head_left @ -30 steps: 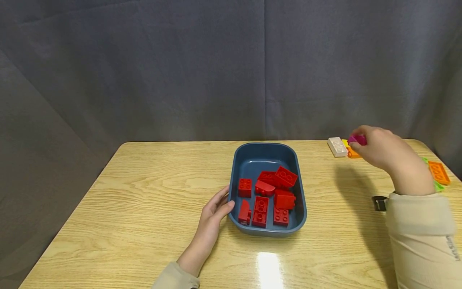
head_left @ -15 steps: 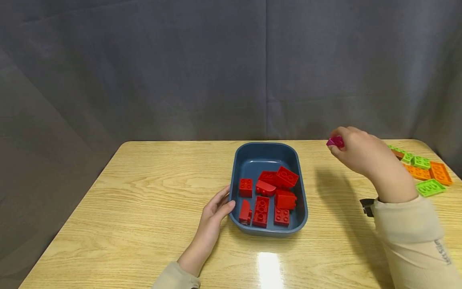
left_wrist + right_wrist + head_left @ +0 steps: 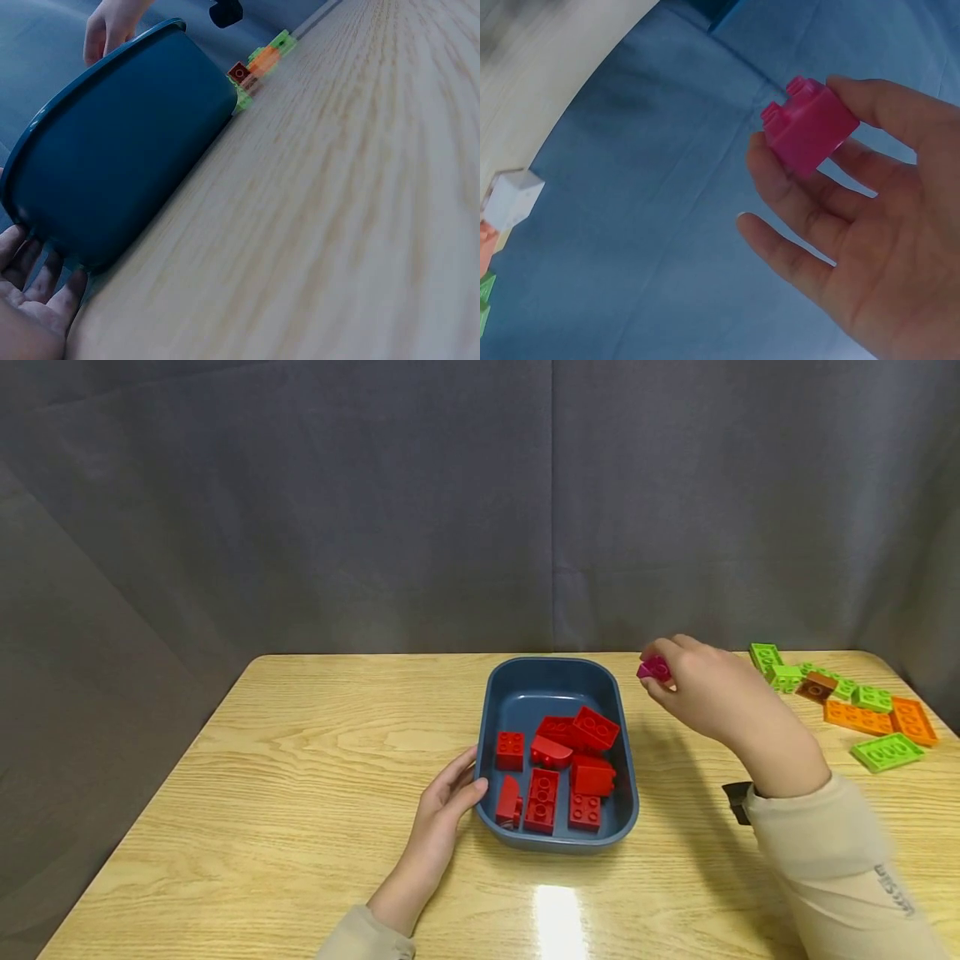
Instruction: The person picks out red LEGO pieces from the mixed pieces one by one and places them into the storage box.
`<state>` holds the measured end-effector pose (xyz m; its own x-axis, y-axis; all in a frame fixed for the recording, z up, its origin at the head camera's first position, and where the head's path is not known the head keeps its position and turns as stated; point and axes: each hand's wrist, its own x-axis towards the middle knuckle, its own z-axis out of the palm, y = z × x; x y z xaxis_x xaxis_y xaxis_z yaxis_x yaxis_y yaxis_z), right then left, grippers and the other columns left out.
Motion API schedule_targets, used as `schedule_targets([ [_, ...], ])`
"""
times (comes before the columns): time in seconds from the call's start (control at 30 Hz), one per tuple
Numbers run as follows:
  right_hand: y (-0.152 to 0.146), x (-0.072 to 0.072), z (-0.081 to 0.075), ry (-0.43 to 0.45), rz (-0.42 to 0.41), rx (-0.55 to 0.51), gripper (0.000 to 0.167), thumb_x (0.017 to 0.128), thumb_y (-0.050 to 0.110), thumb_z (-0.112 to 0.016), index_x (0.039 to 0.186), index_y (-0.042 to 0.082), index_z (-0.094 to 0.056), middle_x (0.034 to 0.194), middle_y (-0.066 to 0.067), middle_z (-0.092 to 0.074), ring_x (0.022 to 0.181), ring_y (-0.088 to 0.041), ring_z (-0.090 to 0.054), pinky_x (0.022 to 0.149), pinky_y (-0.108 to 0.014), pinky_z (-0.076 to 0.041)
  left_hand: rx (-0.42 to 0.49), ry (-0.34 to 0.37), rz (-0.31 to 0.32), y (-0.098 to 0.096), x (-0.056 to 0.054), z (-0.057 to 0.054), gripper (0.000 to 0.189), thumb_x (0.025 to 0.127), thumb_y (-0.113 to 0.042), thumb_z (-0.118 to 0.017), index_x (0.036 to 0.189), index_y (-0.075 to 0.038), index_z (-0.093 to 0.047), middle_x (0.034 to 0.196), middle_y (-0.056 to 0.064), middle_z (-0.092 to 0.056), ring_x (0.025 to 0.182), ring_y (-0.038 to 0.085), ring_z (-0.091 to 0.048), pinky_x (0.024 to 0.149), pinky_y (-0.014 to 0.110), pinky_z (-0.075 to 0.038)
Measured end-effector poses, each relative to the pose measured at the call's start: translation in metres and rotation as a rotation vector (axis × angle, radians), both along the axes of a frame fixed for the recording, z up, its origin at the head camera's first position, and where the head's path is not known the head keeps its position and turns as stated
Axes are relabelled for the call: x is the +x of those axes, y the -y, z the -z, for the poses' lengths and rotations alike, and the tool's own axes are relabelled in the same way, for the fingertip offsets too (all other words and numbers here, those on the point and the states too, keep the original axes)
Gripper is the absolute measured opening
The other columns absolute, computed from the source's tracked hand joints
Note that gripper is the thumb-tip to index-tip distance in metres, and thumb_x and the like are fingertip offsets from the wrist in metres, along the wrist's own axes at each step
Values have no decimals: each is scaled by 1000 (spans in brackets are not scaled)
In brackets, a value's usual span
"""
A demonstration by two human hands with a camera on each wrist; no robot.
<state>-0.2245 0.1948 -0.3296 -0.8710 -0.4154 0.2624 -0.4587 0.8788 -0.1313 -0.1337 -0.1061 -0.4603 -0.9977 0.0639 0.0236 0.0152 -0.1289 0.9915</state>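
A pink two-stud building brick (image 3: pixel 810 127) is pinched between the thumb and fingers of my right hand (image 3: pixel 708 689). That hand is raised just off the right rim of a dark blue plastic bin (image 3: pixel 630 760). My left hand (image 3: pixel 442 802) holds the bin's left side, thumb at the rim and fingers against the outer wall, as the left wrist view shows. Several red bricks (image 3: pixel 542 799) lie in the nearer part of the bin, a few of them stacked or overlapping. The right hand's palm and fingers are plainly seen in the right wrist view.
On the table's right side lie green bricks (image 3: pixel 888 752), orange bricks (image 3: pixel 858 717) and a brown brick (image 3: pixel 816 687). A white brick (image 3: pixel 514 199) shows in the right wrist view. A grey curtain (image 3: pixel 405 510) hangs behind the wooden table (image 3: pixel 300 793).
My right hand has moved left with the pink brick, from the far right bricks toward the bin, uncovering green, orange and brown bricks. The left hand and bin have stayed put.
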Motion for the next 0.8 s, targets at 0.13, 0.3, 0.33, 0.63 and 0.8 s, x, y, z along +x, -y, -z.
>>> schedule_targets([
  [0.13, 8, 1, 2, 1, -25, 14, 28, 90, 15, -69, 112, -3, -64, 97, -15, -64, 79, -28, -62, 71, -46, -54, 1, 1, -2, 0, 0, 0, 54, 96, -18, -60, 146, -4, -47, 144, 14, -51, 133, 27, -46, 103, 23, -39],
  [0.3, 16, 3, 4, 11, -34, 21, 30, 90, 17, -71, 114, -1, -65, 99, -15, -65, 81, -28, -63, 72, -47, -55, -3, -1, 3, 0, 0, 0, 54, 97, -18, -60, 147, -4, -46, 144, 14, -51, 133, 27, -45, 104, 24, -38],
  [0.33, 17, 3, 4, 15, -40, 19, 31, 89, 17, -72, 114, -1, -65, 100, -15, -65, 81, -28, -63, 73, -47, -55, -4, -1, 4, 0, 0, 0, 54, 97, -18, -60, 147, -4, -46, 144, 14, -51, 133, 27, -45, 105, 25, -38],
  [0.63, 36, 7, 10, 54, -118, 17, 27, 89, 16, -73, 111, 2, -67, 98, -10, -65, 79, -24, -63, 73, -43, -55, 1, 1, 11, 1, 0, 0, 54, 97, -18, -59, 147, -4, -45, 145, 14, -50, 134, 27, -45, 105, 25, -38],
  [0.8, 45, 11, 13, 49, -156, 12, 26, 88, 14, -75, 110, 3, -69, 96, -9, -65, 73, -20, -61, 69, -39, -55, -7, 1, 9, 0, 0, 0, 54, 97, -19, -59, 147, -4, -45, 144, 14, -50, 134, 27, -45, 106, 27, -37],
])
